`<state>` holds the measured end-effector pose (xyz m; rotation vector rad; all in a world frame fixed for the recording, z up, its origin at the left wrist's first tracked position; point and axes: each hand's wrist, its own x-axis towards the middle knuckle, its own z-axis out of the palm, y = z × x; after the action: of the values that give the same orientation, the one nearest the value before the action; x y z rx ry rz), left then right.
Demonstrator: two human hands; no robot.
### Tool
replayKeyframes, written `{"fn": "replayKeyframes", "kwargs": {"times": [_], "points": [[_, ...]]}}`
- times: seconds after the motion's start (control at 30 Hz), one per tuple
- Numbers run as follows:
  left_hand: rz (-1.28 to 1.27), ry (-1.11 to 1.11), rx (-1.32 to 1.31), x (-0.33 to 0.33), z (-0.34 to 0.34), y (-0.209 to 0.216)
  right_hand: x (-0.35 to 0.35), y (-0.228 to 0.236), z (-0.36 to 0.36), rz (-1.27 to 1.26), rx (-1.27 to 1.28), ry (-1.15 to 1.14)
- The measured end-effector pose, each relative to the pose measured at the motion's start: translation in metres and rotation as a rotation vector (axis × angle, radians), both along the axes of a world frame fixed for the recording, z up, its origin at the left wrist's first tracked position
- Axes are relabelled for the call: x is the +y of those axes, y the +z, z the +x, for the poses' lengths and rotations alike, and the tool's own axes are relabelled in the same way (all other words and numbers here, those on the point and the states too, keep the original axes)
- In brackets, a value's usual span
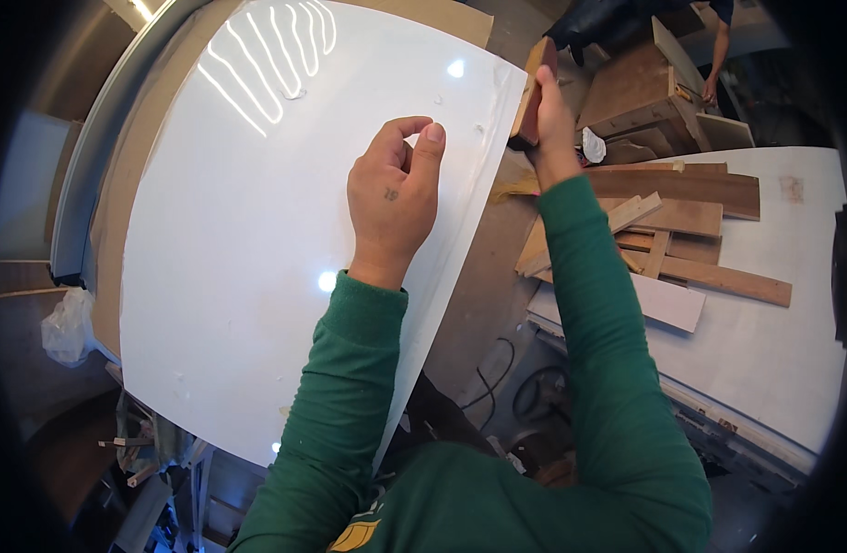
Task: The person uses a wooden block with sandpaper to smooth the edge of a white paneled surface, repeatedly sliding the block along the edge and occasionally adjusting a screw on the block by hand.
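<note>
A large glossy white sheet (257, 230) lies on a brown board (119, 175), reflecting ceiling lights. My left hand (394, 198) hovers over or rests on the sheet near its right edge, thumb and forefinger pinched together, the other fingers curled; whether it holds something tiny I cannot tell. My right hand (548, 115) grips a reddish-brown wooden block (532, 92) and presses it against the sheet's right edge near the far corner. Both arms wear green sleeves.
Several wooden planks and offcuts (681, 230) lie piled on a white panel (773, 341) at the right. Beyond them stands a wooden box (640, 92) where another person's arm (718, 55) reaches down. Cables (497, 378) lie on the floor. A plastic bag (66, 327) hangs at left.
</note>
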<state>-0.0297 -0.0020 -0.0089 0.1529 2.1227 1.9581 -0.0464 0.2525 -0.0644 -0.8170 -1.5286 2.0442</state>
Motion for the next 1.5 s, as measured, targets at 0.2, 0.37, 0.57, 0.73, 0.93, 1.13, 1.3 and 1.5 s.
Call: {"fn": "replayKeyframes", "kwargs": {"times": [0.2,0.37,0.57,0.73,0.93,1.13,1.3,1.5], "points": [[-0.66,-0.119,0.756,0.013,0.011,-0.019,0.051,0.006,-0.038,-0.009,0.008,-0.041],[-0.704,-0.199,0.659,0.013,0.015,-0.024,0.039,0.0,-0.031,-0.057,-0.012,-0.026],[-0.716,-0.186,0.686,0.014,0.018,-0.026,0.034,0.005,-0.03,-0.009,-0.01,-0.037],[-0.702,-0.181,0.686,0.017,0.019,-0.026,0.041,0.012,-0.032,-0.03,-0.006,-0.009],[-0.717,-0.176,0.686,0.02,0.019,-0.027,0.034,0.015,-0.027,-0.037,0.009,0.023],[-0.735,-0.179,0.678,0.021,0.021,-0.028,0.022,0.012,-0.011,-0.022,0.005,0.034],[-0.723,-0.164,0.674,0.023,0.019,-0.028,0.004,0.019,0.003,0.027,-0.062,0.019],[-0.717,-0.163,0.661,0.023,0.02,-0.028,-0.028,0.021,0.026,-0.005,-0.055,-0.038]]}}
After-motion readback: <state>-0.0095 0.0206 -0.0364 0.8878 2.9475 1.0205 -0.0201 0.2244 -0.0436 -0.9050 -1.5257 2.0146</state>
